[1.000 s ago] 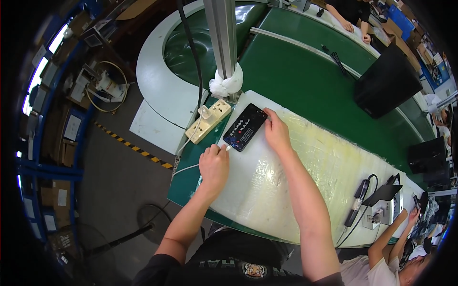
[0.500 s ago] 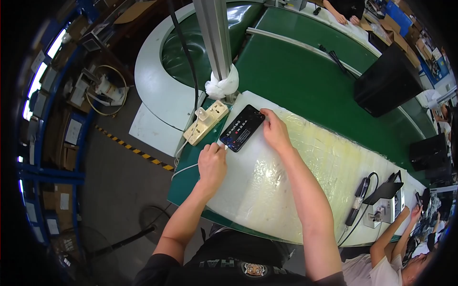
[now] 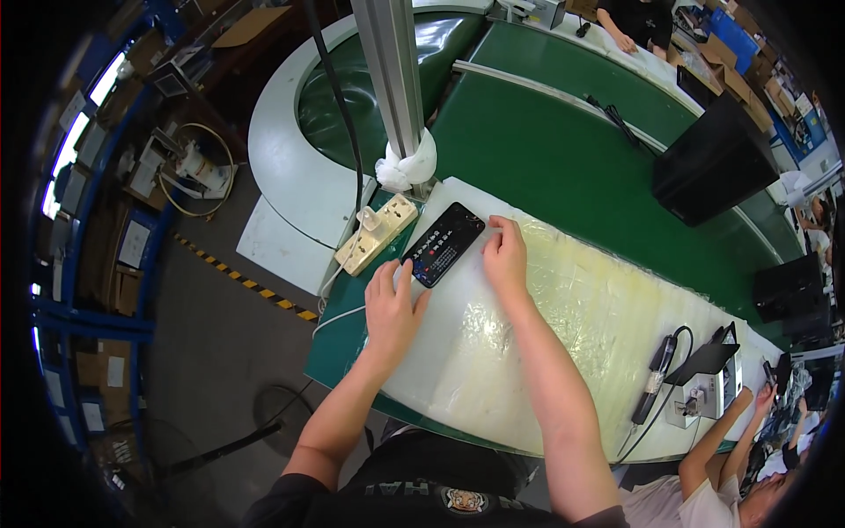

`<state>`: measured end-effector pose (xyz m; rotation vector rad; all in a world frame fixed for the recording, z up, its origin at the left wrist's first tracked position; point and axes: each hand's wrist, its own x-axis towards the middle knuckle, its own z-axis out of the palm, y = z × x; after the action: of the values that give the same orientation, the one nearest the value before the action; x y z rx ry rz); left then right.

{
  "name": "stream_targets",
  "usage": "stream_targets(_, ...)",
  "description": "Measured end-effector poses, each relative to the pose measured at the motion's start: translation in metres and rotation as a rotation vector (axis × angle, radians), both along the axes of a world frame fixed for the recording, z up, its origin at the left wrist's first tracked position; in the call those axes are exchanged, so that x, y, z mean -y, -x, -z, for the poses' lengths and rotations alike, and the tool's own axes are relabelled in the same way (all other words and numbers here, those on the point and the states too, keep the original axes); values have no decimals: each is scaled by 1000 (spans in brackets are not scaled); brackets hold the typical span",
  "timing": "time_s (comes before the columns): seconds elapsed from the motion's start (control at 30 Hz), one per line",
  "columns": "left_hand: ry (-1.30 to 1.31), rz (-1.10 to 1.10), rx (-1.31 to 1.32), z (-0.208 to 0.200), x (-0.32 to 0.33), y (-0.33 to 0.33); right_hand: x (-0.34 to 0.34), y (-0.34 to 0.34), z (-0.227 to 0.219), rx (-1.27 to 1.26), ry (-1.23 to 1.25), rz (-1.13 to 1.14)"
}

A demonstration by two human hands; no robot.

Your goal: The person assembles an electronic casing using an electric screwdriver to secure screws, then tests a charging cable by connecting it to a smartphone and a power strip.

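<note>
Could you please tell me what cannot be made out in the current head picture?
Head view:
Thin white cable: one end, hidden by the left hand.
Black rectangular phone: its back, facing down; fine screen text, too small.
Black-shirted co-worker: head, cut off by the upper edge.

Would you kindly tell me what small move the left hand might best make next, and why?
I would probably draw the left hand back slightly from the phone, so that any connection can be checked: the white cable passes out of sight at that hand, which hides where its end lies, while the phone rests face up, its screen lit.
</note>
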<state>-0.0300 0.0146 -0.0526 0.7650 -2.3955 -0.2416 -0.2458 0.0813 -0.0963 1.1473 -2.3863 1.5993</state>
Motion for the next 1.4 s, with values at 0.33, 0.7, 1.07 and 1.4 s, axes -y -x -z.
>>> stream_targets(0.33, -162, 26, 119, -5, 15, 46, -3, -7, -4, 59, 75, 54)
stream_targets(0.7, -37, 220, -56, 4, -31, 20, 1, -10, -7, 164, 124, 28)
stream_targets(1.07, -120, 543, 39, 12, -83, -1, -22, -12, 3, 144, 103, -37)
stream_targets(1.4, 15, 758, 262, 7, -62, -31, -75, -43, -7, 216, 224, -15)
